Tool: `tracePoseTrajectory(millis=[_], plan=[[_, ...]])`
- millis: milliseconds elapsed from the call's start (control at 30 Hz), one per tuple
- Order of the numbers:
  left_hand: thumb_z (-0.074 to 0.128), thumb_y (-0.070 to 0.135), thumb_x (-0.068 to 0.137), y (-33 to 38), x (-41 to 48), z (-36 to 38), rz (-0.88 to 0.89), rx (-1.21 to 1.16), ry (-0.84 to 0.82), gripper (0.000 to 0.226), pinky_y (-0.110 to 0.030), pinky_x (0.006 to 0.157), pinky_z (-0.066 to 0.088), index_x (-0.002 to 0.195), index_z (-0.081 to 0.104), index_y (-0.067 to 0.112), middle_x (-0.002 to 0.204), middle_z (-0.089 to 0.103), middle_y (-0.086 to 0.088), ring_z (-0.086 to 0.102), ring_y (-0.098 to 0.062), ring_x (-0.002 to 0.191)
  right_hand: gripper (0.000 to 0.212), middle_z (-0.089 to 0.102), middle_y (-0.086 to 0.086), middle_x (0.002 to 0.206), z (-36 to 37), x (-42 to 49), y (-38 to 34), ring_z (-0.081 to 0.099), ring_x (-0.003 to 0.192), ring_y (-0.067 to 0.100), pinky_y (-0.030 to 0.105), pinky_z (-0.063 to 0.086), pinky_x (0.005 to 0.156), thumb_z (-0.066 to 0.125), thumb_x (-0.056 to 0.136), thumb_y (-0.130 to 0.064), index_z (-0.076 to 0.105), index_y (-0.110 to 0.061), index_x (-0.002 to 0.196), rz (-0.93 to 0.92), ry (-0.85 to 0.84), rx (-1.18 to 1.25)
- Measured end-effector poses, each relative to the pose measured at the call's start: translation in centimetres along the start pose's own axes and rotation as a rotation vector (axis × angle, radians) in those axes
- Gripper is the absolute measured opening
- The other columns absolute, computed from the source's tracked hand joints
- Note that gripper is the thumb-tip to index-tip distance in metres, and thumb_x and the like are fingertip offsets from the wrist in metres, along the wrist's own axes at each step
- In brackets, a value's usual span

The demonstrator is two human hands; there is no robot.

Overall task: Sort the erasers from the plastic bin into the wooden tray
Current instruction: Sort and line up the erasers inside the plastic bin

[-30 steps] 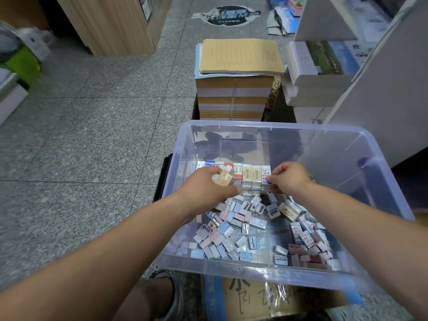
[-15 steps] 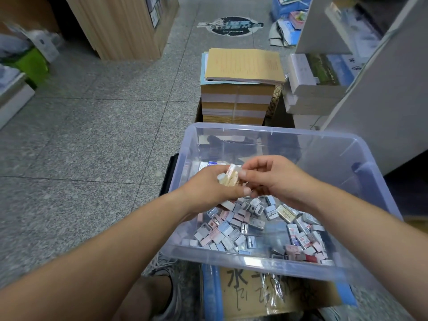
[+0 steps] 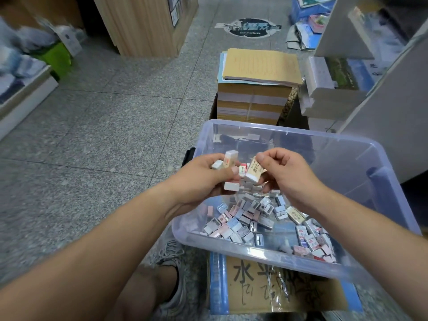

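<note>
Head view: our right grip (image 3: 284,173) pinches a beige eraser (image 3: 254,173), long axis near upright, just beside the erasers (image 3: 228,162) our left grip (image 3: 203,179) clutches above the bin (image 3: 324,138). The tray is out of view. We judge the handover runs leftward.

A stack of tan paper pads (image 3: 254,100) stands on the grey tiled floor (image 3: 104,135). Beyond it lies a round dark sticker (image 3: 249,27), to its left a wooden cabinet (image 3: 143,26), and to its right white shelving (image 3: 382,126).

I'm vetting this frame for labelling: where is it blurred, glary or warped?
Head view: blur smears the left edge around the green bag; wide-angle bows the floor tiles; glare streaks the plastic bin's near wall; erasers in left hand and right hand look sharp.
</note>
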State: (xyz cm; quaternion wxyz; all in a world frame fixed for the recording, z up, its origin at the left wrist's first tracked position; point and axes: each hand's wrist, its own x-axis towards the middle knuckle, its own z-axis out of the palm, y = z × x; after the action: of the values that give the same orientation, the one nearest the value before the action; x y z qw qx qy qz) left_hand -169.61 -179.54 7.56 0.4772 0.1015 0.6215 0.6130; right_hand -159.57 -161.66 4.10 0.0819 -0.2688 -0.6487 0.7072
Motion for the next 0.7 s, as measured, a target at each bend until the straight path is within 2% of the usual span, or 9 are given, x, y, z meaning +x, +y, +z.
tracePoseTrajectory(millis=[67,200,300,367,433,533,600,700], plan=[[0.061,0.000,0.095,0.8,-0.4,-1.0,0.019,-0.119,0.074,0.016,-0.027,0.070,0.062,0.111,0.067,0.003,0.098,0.072,-0.017,0.072,-0.019,0.085,0.017,0.070,0.014,0.076,0.2,0.8,0.5,0.067,0.058,0.020,0.029,0.057,0.049,0.062,0.099,-0.016,0.061,0.001,0.103,0.070,0.026,-0.008],[0.060,-0.003,0.095,2.1,-0.9,-3.1,0.066,-0.189,0.138,0.018,-0.028,0.075,0.063,0.110,0.066,0.004,0.098,0.071,-0.017,0.072,-0.020,0.085,0.022,0.071,0.019,0.077,1.5,3.2,1.7,0.066,0.067,0.031,0.044,0.060,0.071,0.073,0.090,-0.002,0.060,-0.001,0.108,0.185,-0.004,-0.111],[0.064,-0.005,0.093,2.3,-0.9,-4.3,0.107,-0.115,0.202,0.019,-0.029,0.078,0.063,0.107,0.067,0.006,0.098,0.071,-0.014,0.072,-0.019,0.087,0.026,0.072,0.023,0.089,3.9,5.0,2.2,0.071,0.072,0.034,0.039,0.063,0.068,0.075,0.084,0.006,0.063,-0.002,0.107,0.188,-0.017,-0.188],[0.067,-0.002,0.093,2.1,-0.2,-5.5,0.145,0.010,0.311,0.018,-0.034,0.085,0.062,0.105,0.068,0.010,0.098,0.072,-0.013,0.072,-0.021,0.089,0.026,0.069,0.021,0.088,5.6,6.5,2.6,0.071,0.075,0.034,0.044,0.064,0.074,0.075,0.084,0.008,0.067,-0.002,0.107,0.183,0.021,-0.235],[0.067,0.002,0.094,1.9,0.4,-6.6,0.166,0.137,0.396,0.017,-0.038,0.089,0.059,0.103,0.069,0.015,0.092,0.072,-0.009,0.071,-0.022,0.088,0.022,0.071,0.015,0.088,6.8,8.4,3.5,0.072,0.074,0.029,0.048,0.063,0.079,0.077,0.084,0.004,0.070,-0.012,0.098,0.186,0.093,-0.312],[0.063,0.001,0.097,1.6,0.8,-7.1,0.145,0.126,0.390,0.015,-0.038,0.090,0.060,0.100,0.068,0.015,0.091,0.069,-0.009,0.068,-0.020,0.086,0.021,0.072,0.010,0.092,8.2,10.6,4.8,0.073,0.083,0.030,0.047,0.062,0.080,0.082,0.082,-0.009,0.066,-0.022,0.085,0.157,0.229,-0.463],[0.062,-0.003,0.096,1.5,0.9,-7.1,0.119,0.071,0.368,0.016,-0.042,0.094,0.058,0.099,0.067,0.012,0.096,0.068,-0.014,0.066,-0.023,0.090,0.019,0.072,0.008,0.087,9.1,11.2,5.3,0.072,0.081,0.029,0.046,0.061,0.079,0.080,0.084,-0.011,0.063,-0.018,0.078,0.136,0.284,-0.508],[0.062,-0.005,0.095,1.7,1.0,-7.3,0.116,0.009,0.345,0.017,-0.044,0.097,0.057,0.100,0.066,0.010,0.100,0.067,-0.017,0.065,-0.024,0.092,0.018,0.071,0.005,0.076,9.7,11.5,5.7,0.069,0.076,0.023,0.035,0.056,0.071,0.077,0.088,-0.016,0.064,-0.013,0.076,0.065,0.304,-0.641]])
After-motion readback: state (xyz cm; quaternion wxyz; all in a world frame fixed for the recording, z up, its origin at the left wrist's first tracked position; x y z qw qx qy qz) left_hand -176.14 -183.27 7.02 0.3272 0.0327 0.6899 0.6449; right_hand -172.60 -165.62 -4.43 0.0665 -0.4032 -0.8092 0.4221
